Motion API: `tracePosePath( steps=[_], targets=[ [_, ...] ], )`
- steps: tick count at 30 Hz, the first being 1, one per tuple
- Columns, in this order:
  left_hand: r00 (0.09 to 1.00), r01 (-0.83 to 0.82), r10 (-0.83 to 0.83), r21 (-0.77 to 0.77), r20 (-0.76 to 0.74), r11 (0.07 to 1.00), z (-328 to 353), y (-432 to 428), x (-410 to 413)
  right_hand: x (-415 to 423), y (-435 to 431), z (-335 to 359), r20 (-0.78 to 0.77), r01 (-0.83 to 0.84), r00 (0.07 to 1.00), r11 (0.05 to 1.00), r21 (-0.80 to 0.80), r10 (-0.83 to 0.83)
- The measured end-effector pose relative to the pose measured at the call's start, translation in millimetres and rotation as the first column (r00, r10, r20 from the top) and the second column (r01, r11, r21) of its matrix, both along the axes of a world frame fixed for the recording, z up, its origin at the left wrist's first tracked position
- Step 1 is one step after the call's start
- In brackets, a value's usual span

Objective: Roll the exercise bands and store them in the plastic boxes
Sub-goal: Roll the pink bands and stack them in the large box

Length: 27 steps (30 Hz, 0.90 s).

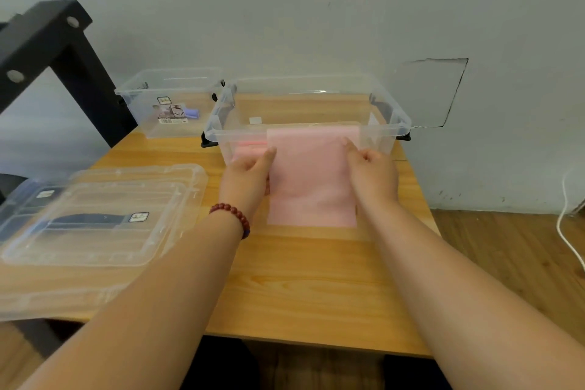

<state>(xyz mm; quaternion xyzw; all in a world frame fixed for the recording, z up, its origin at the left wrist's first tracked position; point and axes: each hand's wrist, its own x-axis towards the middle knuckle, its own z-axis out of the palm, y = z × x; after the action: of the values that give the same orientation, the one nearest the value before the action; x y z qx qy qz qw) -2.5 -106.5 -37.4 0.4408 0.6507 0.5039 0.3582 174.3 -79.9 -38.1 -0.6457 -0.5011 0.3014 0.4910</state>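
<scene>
A pink exercise band hangs over the front rim of the large clear plastic box and spreads flat onto the wooden table. My left hand grips the band's left edge and my right hand grips its right edge, both just in front of the box. A rolled pink band lies inside the box at the front left. A smaller clear box stands behind at the left with a rolled purple band in it.
Two clear lids lie stacked on the table's left part, reaching over its edge. A black metal frame rises at the far left. The wall is right behind the boxes. A white cable runs on the floor at right.
</scene>
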Motion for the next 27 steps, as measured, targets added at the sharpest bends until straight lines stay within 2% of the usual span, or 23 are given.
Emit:
tracePosePath(
  steps=[3, 5, 8, 12, 15, 20, 24, 27],
  targets=[
    [0.991, 0.106, -0.112, -0.08, -0.072, 0.991, -13, -10, -3, 6, -10, -17, 0.003, -0.082, 0.997, 0.995, -0.062, 0.083],
    [0.968, 0.162, -0.177, -0.096, -0.18, 0.982, -19, -14, -4, 9, -14, -23, 0.063, -0.119, 0.99, 0.988, -0.095, 0.126],
    [0.94, 0.127, -0.139, -0.058, -0.311, 0.99, -24, -20, -6, 13, -19, -27, 0.173, -0.156, 0.969, 0.979, -0.132, 0.178],
    [0.974, 0.041, -0.04, 0.0, -0.225, 0.999, -27, -27, -6, 16, -31, -27, 0.16, -0.154, 0.974, 0.986, -0.059, 0.161],
    [0.974, 0.08, -0.073, 0.026, -0.213, 0.996, -31, -34, -3, 14, -41, -30, 0.123, -0.171, 0.976, 0.982, -0.081, 0.18],
    [0.958, 0.198, -0.181, 0.057, -0.224, 0.978, -39, -52, -3, 14, -54, -35, -0.121, -0.239, 0.966, 0.967, -0.082, 0.229],
    [0.98, 0.157, -0.14, 0.116, -0.141, 0.981, -40, -59, -6, 17, -65, -37, -0.085, -0.21, 0.974, 0.978, 0.014, 0.211],
    [0.986, 0.165, -0.159, 0.125, -0.055, 0.978, -38, -61, -8, 19, -68, -38, -0.157, -0.255, 0.954, 0.967, 0.024, 0.255]
  ],
)
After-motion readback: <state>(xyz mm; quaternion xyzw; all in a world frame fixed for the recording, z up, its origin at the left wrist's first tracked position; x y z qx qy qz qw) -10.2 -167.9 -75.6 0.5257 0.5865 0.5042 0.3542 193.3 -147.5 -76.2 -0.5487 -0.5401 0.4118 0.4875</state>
